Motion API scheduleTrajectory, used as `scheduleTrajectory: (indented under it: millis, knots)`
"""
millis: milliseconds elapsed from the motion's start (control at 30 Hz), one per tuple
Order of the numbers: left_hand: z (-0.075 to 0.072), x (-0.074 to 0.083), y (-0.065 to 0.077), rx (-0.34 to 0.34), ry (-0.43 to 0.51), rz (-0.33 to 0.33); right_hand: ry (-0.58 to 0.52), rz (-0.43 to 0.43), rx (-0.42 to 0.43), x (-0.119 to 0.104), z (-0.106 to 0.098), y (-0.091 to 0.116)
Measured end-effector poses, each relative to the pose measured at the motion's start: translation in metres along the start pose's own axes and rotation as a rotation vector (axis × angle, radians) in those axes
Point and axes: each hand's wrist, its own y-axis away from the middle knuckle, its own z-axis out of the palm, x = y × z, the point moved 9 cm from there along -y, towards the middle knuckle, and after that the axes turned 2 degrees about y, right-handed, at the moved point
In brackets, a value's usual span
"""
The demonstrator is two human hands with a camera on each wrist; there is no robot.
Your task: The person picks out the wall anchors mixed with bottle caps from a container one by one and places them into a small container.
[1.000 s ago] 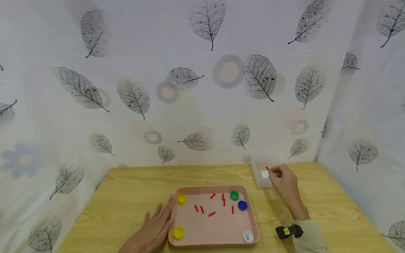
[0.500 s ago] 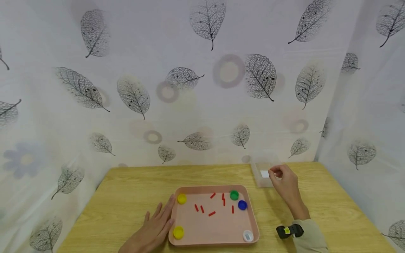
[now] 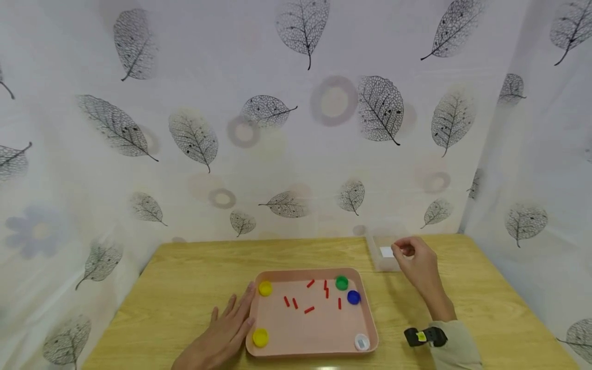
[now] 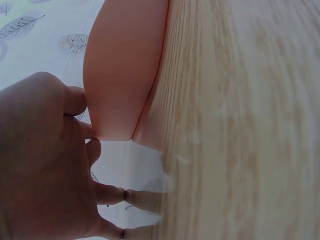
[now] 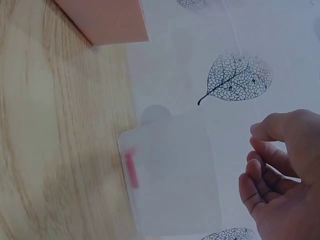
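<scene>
Fingers spread, my left hand (image 3: 226,329) rests on the table against the left side of a pink tray (image 3: 312,354); the left wrist view shows its thumb and fingers along the tray's outer wall (image 4: 122,65). Several short red sticks (image 3: 309,310) lie scattered in the tray. My right hand (image 3: 416,262) hovers over the front of a translucent box (image 3: 387,264), fingers loosely curled, thumb and index tips close together with nothing visible between them. Through the box wall in the right wrist view, a blurred red stick (image 5: 131,169) shows low inside.
Round caps sit in the tray: yellow at far left (image 3: 265,289) and near left (image 3: 260,337), green (image 3: 341,283) and blue (image 3: 353,297) at far right, white (image 3: 362,342) at near right. A leaf-patterned curtain (image 3: 296,154) closes off the table's back and sides.
My right hand has let go of the red stick it pinched over the translucent box; the stick has dropped from its fingertips. The left hand stays against the tray.
</scene>
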Motion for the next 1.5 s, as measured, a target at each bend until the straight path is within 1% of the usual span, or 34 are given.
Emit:
scheduleTrajectory:
  millis: [100, 300, 433, 533, 667, 867, 1067, 1233, 1333, 1433, 1500]
  knots:
    - [-0.001, 0.000, 0.001, -0.003, 0.013, -0.003, -0.029, 0.009, -0.020, -0.006, 0.001, -0.001]
    - [0.000, 0.000, 0.004, -0.013, 0.012, -0.019, -0.077, 0.021, -0.058, -0.023, 0.003, -0.001]
    - [0.001, 0.000, 0.004, -0.015, 0.017, -0.028, -0.099, -0.001, -0.103, -0.035, 0.008, -0.001]
    - [0.001, 0.001, 0.005, -0.013, 0.017, -0.028, -0.119, -0.039, -0.127, -0.045, 0.013, 0.001]
    - [0.002, 0.003, 0.006, -0.013, 0.015, -0.027, -0.144, -0.089, -0.148, -0.059, 0.021, 0.006]
    - [0.004, 0.005, 0.007, -0.019, 0.009, -0.029, -0.171, -0.129, -0.196, -0.077, 0.033, 0.014]
    - [0.003, 0.006, 0.010, -0.007, -0.011, -0.041, -0.202, -0.135, -0.273, -0.095, 0.043, 0.021]
    - [0.003, 0.008, 0.012, -0.004, -0.006, -0.046, -0.241, -0.119, -0.342, -0.107, 0.053, 0.030]
    - [0.003, 0.010, 0.013, -0.004, -0.002, -0.047, -0.273, -0.128, -0.379, -0.114, 0.058, 0.036]
    - [0.004, 0.011, 0.014, -0.006, -0.001, -0.049, -0.306, -0.150, -0.393, -0.120, 0.061, 0.041]
    - [0.005, 0.012, 0.014, -0.006, 0.001, -0.050, -0.328, -0.150, -0.403, -0.122, 0.062, 0.044]
